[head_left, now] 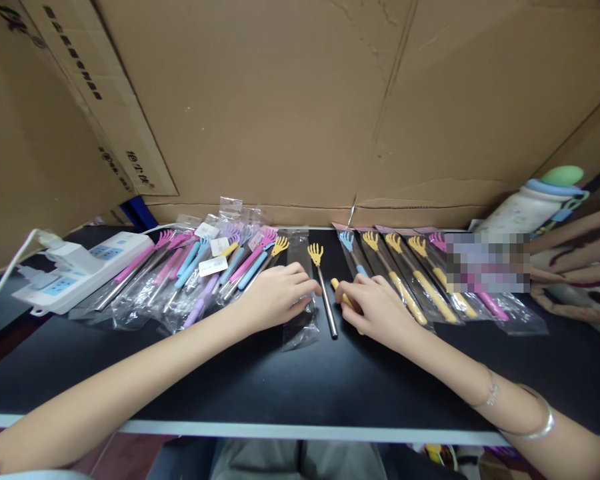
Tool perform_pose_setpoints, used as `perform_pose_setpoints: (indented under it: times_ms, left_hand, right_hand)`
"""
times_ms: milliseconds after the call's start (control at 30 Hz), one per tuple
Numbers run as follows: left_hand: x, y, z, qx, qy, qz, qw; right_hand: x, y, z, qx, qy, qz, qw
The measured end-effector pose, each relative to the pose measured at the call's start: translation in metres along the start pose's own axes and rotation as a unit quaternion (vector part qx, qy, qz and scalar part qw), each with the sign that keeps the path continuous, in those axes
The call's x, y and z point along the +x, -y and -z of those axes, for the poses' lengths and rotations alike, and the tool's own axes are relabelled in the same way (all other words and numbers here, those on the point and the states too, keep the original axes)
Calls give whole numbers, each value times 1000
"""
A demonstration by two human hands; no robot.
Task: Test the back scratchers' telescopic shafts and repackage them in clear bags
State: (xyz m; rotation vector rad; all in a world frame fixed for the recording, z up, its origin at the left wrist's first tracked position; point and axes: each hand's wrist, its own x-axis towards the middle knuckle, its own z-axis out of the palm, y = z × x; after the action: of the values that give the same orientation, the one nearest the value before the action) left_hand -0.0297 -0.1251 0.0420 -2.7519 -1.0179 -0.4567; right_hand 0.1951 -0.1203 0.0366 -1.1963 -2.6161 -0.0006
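Note:
A yellow back scratcher (323,287) with a claw head and a metal shaft lies bare on the black table (300,380). My left hand (275,293) rests on a clear plastic sleeve (300,320) just left of the scratcher, fingers curled and pinching its edge. My right hand (373,307) is closed around a yellow handle (341,293) right of the metal shaft. Whether that handle belongs to the bare scratcher I cannot tell.
A heap of bagged scratchers (200,273) in pink, blue and purple lies to the left, beside a white power strip (80,267). A row of bagged yellow and pink scratchers (420,280) lies to the right. Cardboard (300,100) walls the back. A bottle (535,200) stands far right.

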Motion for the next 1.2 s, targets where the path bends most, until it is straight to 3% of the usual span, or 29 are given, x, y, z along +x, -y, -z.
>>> perform_pose_setpoints:
  times_ms: [200,333,433,567,733,900,1033,1200]
  left_hand:
    - [33,5,-15,95,32,-133,986]
    - [46,12,-21,112,29,-175,978]
    - [50,15,-23,151,-3,-218,964]
    - [50,14,-20,224,-91,-259,935]
    - [49,19,-6,282,-197,-256,904]
    - [47,25,7,330,-312,-210,866]
    - [36,27,17,331,-319,-179,870]
    - [8,29,22,295,-262,-146,907]
  right_hand:
    - [2,-4,8,77,-80,-35,993]
    - [4,-4,11,113,-128,-36,985]
    - [3,-4,12,127,-154,-32,979]
    - [2,-10,13,140,-210,-34,967]
    - [3,-16,16,198,-271,-36,941]
    - [5,-18,14,288,-277,-60,915]
    - [5,-19,11,331,-247,-68,908]
    - [3,-15,8,342,-166,-39,924]
